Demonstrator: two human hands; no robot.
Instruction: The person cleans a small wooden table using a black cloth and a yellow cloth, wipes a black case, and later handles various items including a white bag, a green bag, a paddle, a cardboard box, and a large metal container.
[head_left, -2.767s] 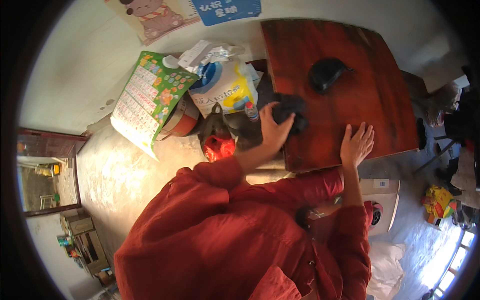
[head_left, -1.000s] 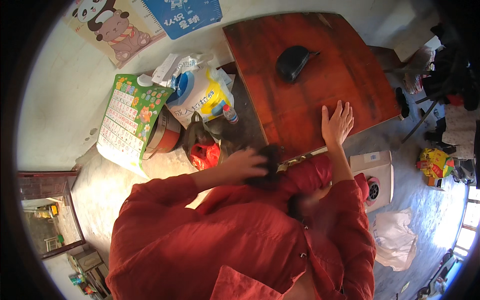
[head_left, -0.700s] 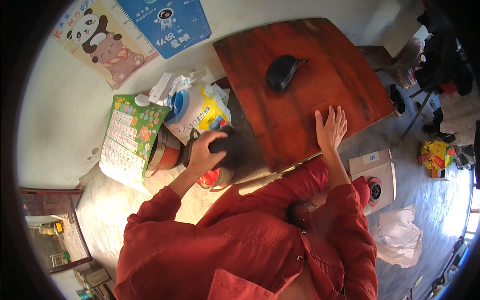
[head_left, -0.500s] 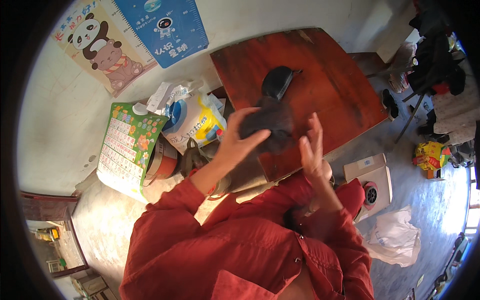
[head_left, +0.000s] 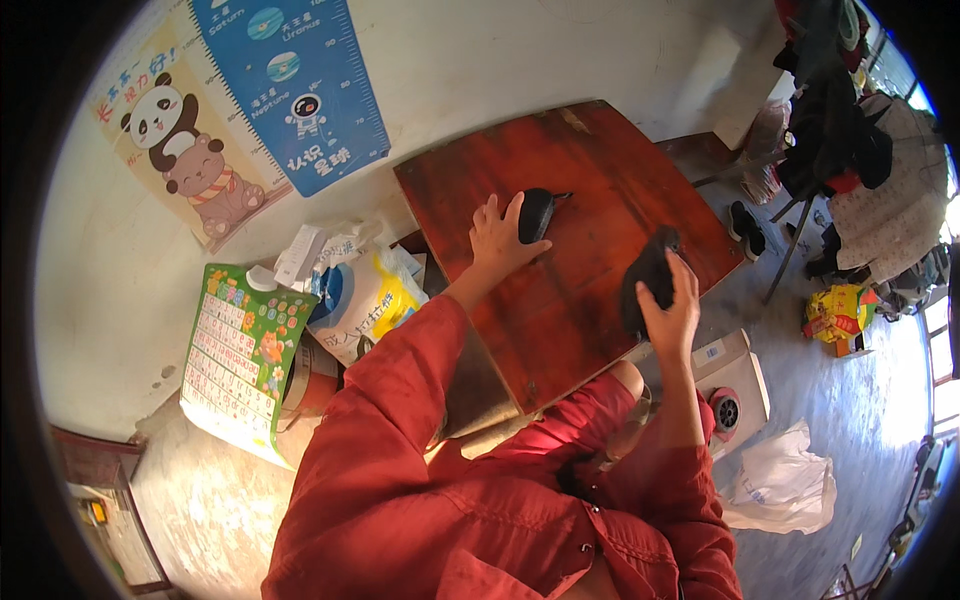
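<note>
Head view, from above: left hand closed around the near end of a black case, with thumb and fingers on either side, over a reddish-brown table. Cannot tell whether raised clear or resting on the wood. Off to the right and closer to the body, right hand clutching a dark bundle, soft-looking, perhaps cloth, above or against the tabletop; contact hard to judge. Left of the left hand, beyond the table edge: a white, blue and yellow package and a green-bordered chart. Right of the right hand, lower down: a cardboard box. Done, by judgement: case and bundle both grasped, one per hand. Not yet done: neither released. Impossible to tell from tabletop marks alone how much to count as finished.
</note>
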